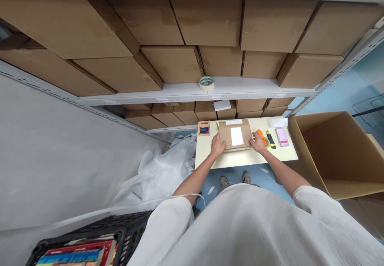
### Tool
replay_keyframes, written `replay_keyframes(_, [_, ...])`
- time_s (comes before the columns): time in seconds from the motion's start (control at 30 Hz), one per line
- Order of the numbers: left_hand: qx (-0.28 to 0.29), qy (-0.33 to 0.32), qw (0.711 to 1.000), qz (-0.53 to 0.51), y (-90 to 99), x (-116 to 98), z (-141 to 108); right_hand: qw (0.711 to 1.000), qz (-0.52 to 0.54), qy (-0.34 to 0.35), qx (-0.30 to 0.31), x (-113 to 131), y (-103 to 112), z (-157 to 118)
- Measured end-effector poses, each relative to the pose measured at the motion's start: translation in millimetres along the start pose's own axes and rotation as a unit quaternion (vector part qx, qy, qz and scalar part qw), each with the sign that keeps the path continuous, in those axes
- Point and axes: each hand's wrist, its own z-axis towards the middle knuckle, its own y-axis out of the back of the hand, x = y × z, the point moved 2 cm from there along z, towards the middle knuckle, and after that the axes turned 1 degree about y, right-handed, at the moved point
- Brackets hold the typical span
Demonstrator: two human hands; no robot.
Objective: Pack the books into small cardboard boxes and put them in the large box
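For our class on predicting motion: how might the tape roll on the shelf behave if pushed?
Lying flat, the tape roll would probably slide, not roll. Its solid-looking ring suggests stiffness. Near the shelf's front edge, it might fall if nudged outward.

Shows plain brown on the small box [225,140], white on its label [237,136], cream on the tabletop [240,161] beneath. Left of the small box, shows peach around a multicoloured centre on the card [204,128]; right of it, orange on the tape dispenser [261,135], black and yellow on the cutter [271,140], pink on the packet [282,137].
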Motion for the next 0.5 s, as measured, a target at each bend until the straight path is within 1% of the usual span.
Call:
replay_keyframes(0.13, [-0.003, -0.014, 0.997, -0.073, 8.7, -10.4, 25.0, 0.999, 0.038, -0.026, 0.013, 13.2, 5.7, 24.6])
replay_keyframes(0.23, [0.025, 0.008, 0.991, -0.130, 9.3, -13.7, 35.5, 0.993, 0.089, -0.073, 0.035, 19.6, 6.2, 35.6])
replay_keyframes(0.3, [0.046, 0.038, 0.986, -0.153, 7.9, -14.4, 36.8, 0.987, 0.118, -0.090, 0.055, 21.8, 4.6, 38.0])
replay_keyframes(0.37, [0.049, 0.057, 0.983, -0.167, 7.5, -15.8, 35.2, 0.985, 0.134, -0.093, 0.060, 23.2, 3.3, 37.3])
replay_keyframes(0.43, [0.031, 0.055, 0.981, -0.182, 9.7, -18.4, 32.5, 0.985, 0.142, -0.086, 0.043, 24.7, 3.7, 34.9])
replay_keyframes(0.5, [0.004, 0.046, 0.978, -0.205, 14.4, -21.8, 30.5, 0.986, 0.152, -0.070, 0.014, 26.9, 6.3, 32.2])
